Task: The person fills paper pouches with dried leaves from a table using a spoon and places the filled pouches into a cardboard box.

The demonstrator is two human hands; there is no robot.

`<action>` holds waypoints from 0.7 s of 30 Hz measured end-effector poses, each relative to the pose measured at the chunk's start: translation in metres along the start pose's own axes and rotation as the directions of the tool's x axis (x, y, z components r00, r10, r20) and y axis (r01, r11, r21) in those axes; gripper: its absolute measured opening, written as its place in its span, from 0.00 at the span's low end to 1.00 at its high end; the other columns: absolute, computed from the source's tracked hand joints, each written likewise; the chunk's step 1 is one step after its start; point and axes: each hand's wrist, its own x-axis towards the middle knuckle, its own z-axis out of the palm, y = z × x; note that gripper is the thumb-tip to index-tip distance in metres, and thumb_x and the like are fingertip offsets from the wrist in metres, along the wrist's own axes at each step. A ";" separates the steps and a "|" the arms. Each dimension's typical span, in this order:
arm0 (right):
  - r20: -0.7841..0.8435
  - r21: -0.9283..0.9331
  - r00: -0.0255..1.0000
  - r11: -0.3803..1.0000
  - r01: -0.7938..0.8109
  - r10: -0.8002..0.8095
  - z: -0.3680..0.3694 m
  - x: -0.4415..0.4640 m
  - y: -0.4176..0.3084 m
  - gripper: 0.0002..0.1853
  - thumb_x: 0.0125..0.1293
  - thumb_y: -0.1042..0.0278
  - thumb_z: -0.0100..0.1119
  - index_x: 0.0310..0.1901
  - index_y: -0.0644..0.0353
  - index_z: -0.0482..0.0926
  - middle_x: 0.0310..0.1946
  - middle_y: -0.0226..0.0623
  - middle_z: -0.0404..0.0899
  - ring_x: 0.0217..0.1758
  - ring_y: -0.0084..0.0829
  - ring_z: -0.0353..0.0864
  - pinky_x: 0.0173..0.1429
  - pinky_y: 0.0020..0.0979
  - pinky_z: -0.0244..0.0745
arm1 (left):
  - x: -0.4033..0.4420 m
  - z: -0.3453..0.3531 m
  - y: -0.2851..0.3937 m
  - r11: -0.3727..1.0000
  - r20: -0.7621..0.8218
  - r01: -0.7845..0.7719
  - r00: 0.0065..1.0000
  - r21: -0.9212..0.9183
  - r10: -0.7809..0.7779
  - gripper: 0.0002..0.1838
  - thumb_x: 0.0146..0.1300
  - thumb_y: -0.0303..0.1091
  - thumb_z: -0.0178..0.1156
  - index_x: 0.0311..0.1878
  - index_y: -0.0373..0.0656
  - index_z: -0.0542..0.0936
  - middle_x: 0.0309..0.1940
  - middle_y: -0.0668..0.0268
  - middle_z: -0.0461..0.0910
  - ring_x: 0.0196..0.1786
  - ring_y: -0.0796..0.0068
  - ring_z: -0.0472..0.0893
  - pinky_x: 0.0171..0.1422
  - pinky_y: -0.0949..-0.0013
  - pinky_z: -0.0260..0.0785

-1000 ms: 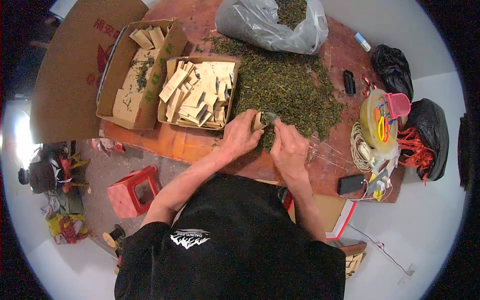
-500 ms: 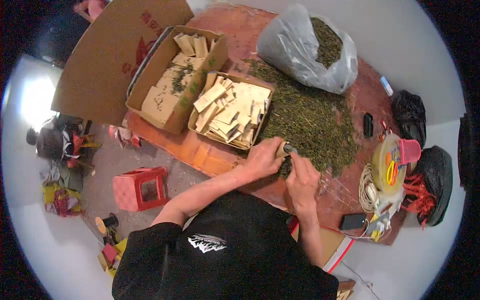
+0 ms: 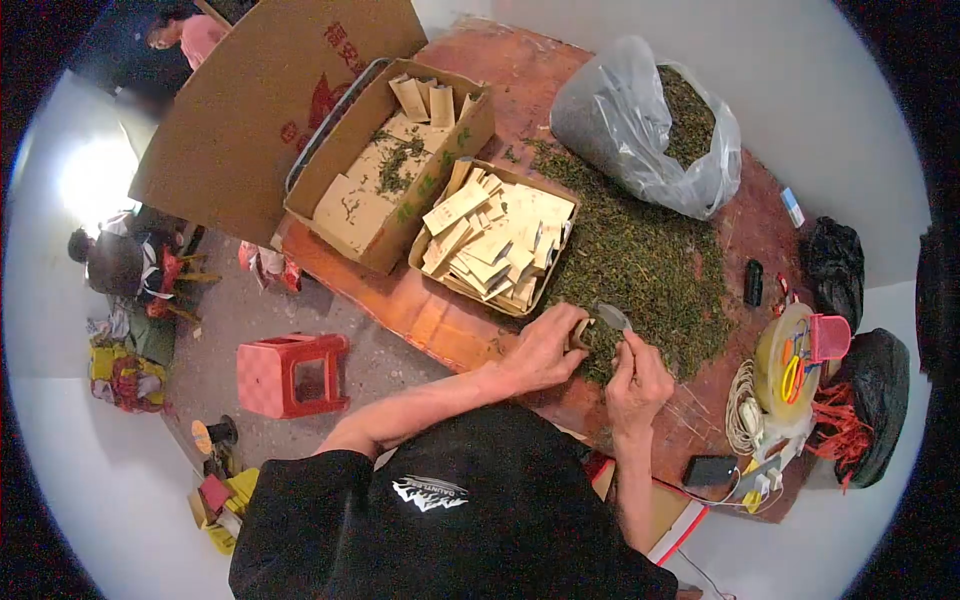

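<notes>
My left hand point(image 3: 547, 350) is closed round a small brown paper packet point(image 3: 582, 331), its open end turned toward the leaves. In my right hand point(image 3: 638, 380) is a spoon point(image 3: 611, 316), gripped by its handle, with its bowl just right of the packet. Dried green leaves point(image 3: 650, 270) lie in a wide heap beyond both hands. Left of the heap, a small box point(image 3: 428, 275) holds several paper packets point(image 3: 505, 235). A clear plastic bag point(image 3: 610, 110) with more leaves stands at the heap's far side.
A larger cardboard box point(image 3: 385, 240) with packets is at the left. At the right are a round container point(image 3: 770, 370) with scissors, a phone point(image 3: 710, 470), cord and black bags point(image 3: 880, 400). A red stool point(image 3: 275, 378) stands on the floor. A person in pink point(image 3: 203, 38) is at the upper left.
The view has turned, shifting the table down and right. The spoon has come away from the packet's mouth, and its bowl now shows. The person in pink has come further into view.
</notes>
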 end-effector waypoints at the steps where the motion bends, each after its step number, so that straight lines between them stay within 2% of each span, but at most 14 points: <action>1: -0.003 0.008 1.000 1.000 0.004 -0.004 0.002 -0.002 0.001 0.11 0.69 0.85 0.60 0.49 0.67 0.86 0.31 0.42 0.86 0.28 0.29 0.86 0.32 0.30 0.80 | -0.004 0.000 -0.001 1.000 0.009 -0.003 1.000 0.002 0.003 0.29 0.58 0.30 0.71 0.62 0.36 0.73 0.53 0.46 0.77 0.56 0.41 0.78 0.61 0.50 0.73; 6: 0.011 0.030 0.997 0.997 -0.073 0.072 0.001 -0.015 0.002 0.11 0.70 0.85 0.59 0.50 0.67 0.86 0.32 0.43 0.87 0.29 0.28 0.87 0.32 0.29 0.81 | -0.021 -0.018 0.014 0.999 0.053 0.028 0.998 -0.019 -0.027 0.29 0.57 0.30 0.71 0.62 0.36 0.73 0.53 0.46 0.77 0.57 0.41 0.79 0.62 0.50 0.74; 7: 0.025 0.011 0.996 0.997 -0.081 0.080 0.000 -0.018 0.006 0.11 0.70 0.85 0.59 0.51 0.67 0.86 0.33 0.43 0.87 0.29 0.28 0.87 0.32 0.29 0.81 | -0.026 -0.016 0.009 1.000 0.027 -0.011 1.000 -0.012 0.011 0.30 0.57 0.30 0.71 0.62 0.37 0.73 0.51 0.46 0.78 0.55 0.41 0.80 0.61 0.50 0.74; 10: 0.037 0.017 0.993 0.994 -0.109 0.108 0.000 -0.021 0.009 0.11 0.71 0.84 0.59 0.51 0.67 0.86 0.34 0.44 0.87 0.29 0.29 0.88 0.33 0.29 0.82 | -0.040 -0.010 -0.015 1.000 0.091 -0.021 0.996 0.015 0.020 0.30 0.56 0.29 0.71 0.63 0.36 0.73 0.49 0.46 0.78 0.54 0.41 0.80 0.59 0.49 0.74; 13: 0.032 0.033 0.995 0.994 -0.100 0.099 0.003 -0.024 0.014 0.11 0.71 0.84 0.59 0.51 0.68 0.86 0.34 0.44 0.88 0.29 0.29 0.88 0.33 0.29 0.82 | -0.051 -0.007 -0.032 0.997 0.207 0.060 0.976 0.052 -0.069 0.30 0.56 0.28 0.70 0.62 0.36 0.74 0.48 0.46 0.79 0.54 0.40 0.80 0.59 0.48 0.74; 16: 0.034 0.025 0.995 0.995 -0.094 0.094 0.003 -0.024 0.014 0.11 0.72 0.83 0.58 0.51 0.67 0.86 0.34 0.43 0.88 0.29 0.29 0.87 0.33 0.29 0.81 | -0.054 -0.009 -0.025 0.998 0.117 -0.012 0.993 0.057 0.005 0.28 0.56 0.28 0.70 0.61 0.37 0.74 0.48 0.46 0.80 0.54 0.40 0.81 0.58 0.47 0.74; 21: 0.049 0.029 0.995 0.995 -0.094 0.092 0.006 -0.023 0.014 0.11 0.72 0.83 0.58 0.51 0.67 0.86 0.32 0.42 0.87 0.28 0.28 0.86 0.32 0.29 0.80 | -0.056 -0.005 -0.033 0.998 0.129 0.011 0.991 0.063 -0.019 0.24 0.58 0.28 0.64 0.59 0.38 0.74 0.49 0.47 0.80 0.55 0.41 0.81 0.60 0.47 0.74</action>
